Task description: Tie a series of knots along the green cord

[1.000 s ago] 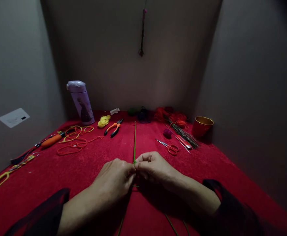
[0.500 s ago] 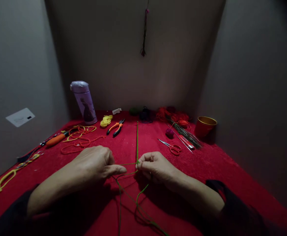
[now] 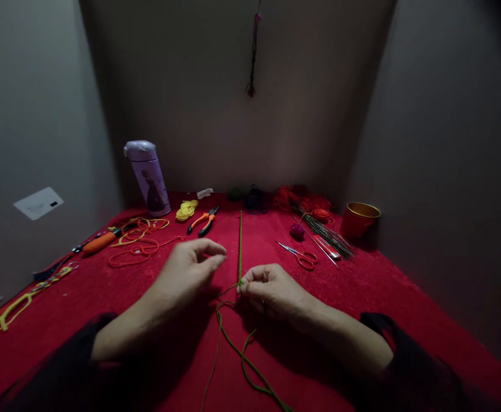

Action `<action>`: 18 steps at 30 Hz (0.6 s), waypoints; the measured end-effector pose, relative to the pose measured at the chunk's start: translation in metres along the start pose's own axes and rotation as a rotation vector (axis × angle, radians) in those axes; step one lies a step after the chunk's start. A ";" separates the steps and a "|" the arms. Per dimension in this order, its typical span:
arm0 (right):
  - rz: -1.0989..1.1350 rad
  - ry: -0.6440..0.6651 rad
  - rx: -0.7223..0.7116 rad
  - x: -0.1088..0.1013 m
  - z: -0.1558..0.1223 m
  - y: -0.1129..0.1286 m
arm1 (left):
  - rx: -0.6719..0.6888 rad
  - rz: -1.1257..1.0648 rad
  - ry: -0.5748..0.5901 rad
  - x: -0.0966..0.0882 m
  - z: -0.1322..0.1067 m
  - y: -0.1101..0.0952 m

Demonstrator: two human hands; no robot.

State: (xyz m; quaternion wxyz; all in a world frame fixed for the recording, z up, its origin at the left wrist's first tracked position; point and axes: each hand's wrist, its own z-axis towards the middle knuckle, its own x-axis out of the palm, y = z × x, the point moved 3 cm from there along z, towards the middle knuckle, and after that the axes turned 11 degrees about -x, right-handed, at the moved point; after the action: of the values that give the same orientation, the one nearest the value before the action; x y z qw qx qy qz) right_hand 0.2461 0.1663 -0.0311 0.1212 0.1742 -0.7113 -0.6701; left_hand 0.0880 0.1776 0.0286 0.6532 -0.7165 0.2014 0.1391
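A green cord (image 3: 240,246) runs straight from a point far back on the red cloth toward me, where its near end is knotted. At that knot my right hand (image 3: 271,290) pinches the cord between thumb and fingers. Loose green strands (image 3: 233,343) trail from there across the cloth toward my body, curling and crossing. Left of the cord, my left hand (image 3: 190,266) hovers with thumb and forefinger apart and nothing visible between them. Its other fingers are partly hidden behind the hand.
Orange-handled pliers (image 3: 203,221), yellow cord (image 3: 186,210) and a purple bottle (image 3: 148,180) stand at the back left. Red scissors (image 3: 299,256), a purple ball (image 3: 297,231), a bundle of thin stems (image 3: 327,233) and a red cup (image 3: 359,222) are on the right. Orange cord (image 3: 136,252) lies left.
My left hand has let go of the green strand, risen and turned, its thumb and forefinger parting. The strands have dropped slack on the cloth. My right hand stays at the knot.
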 end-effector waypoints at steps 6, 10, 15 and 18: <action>-0.019 0.011 -0.043 -0.001 0.003 -0.003 | -0.092 -0.004 0.370 0.042 0.000 0.018; -0.056 -0.003 -0.032 0.000 0.003 -0.002 | -0.029 0.094 0.299 0.036 0.006 0.024; -0.194 -0.005 -0.033 -0.002 0.003 -0.001 | -0.061 0.115 0.267 0.033 0.005 0.026; -0.431 -0.061 -0.144 -0.003 -0.001 0.005 | -0.063 0.080 0.221 0.032 0.005 0.024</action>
State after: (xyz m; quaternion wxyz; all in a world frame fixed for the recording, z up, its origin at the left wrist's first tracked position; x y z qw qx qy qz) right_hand 0.2486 0.1671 -0.0261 -0.0340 0.2926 -0.6113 -0.7345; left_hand 0.1057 0.1772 -0.0079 0.5982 -0.7391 0.2959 0.0914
